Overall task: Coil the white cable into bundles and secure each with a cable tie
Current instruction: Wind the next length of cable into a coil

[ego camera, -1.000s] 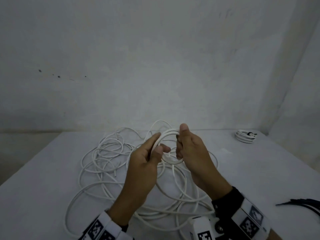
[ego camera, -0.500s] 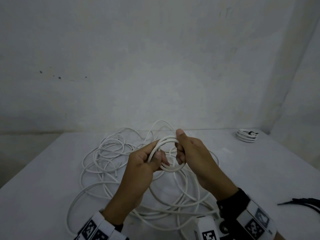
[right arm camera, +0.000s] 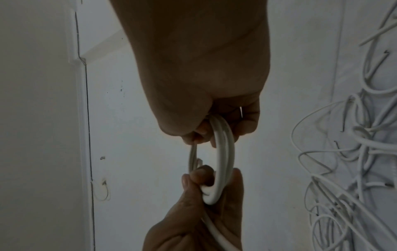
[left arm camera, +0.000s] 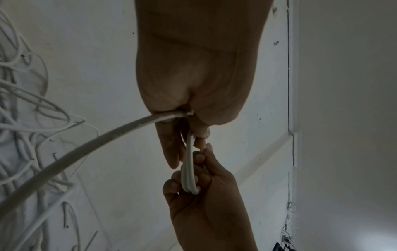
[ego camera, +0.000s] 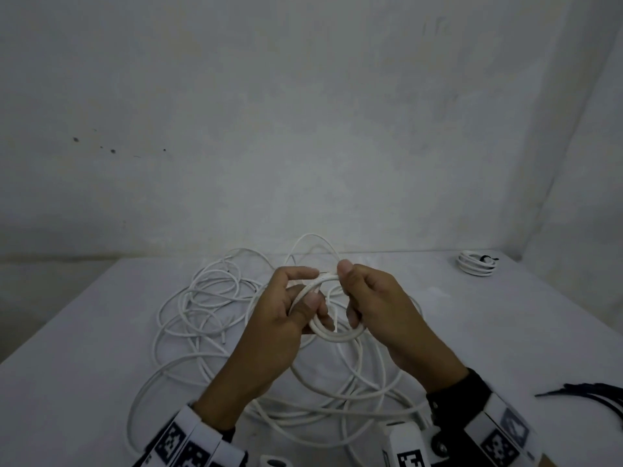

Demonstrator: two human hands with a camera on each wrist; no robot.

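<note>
Both hands hold a small coil of white cable (ego camera: 332, 335) above the table. My left hand (ego camera: 296, 299) grips the coil's left side between thumb and fingers. My right hand (ego camera: 350, 291) pinches its right side, thumb on top. The left wrist view shows the coil (left arm camera: 189, 169) edge-on, with a loose cable strand (left arm camera: 103, 137) running off toward the tangle. In the right wrist view the coil (right arm camera: 221, 161) spans from my right fingers down to my left hand (right arm camera: 201, 195). The rest of the white cable (ego camera: 202, 318) lies in a loose tangle on the table below the hands.
A tied white cable bundle (ego camera: 476, 263) sits at the table's (ego camera: 505, 332) far right corner. Black cable ties (ego camera: 593, 397) lie at the right edge. A grey wall stands close behind the table, and another wall rises on the right.
The hands have drawn closer together and sunk a little toward the table. The coil has tilted flatter, its lower loop now below the fingers.
</note>
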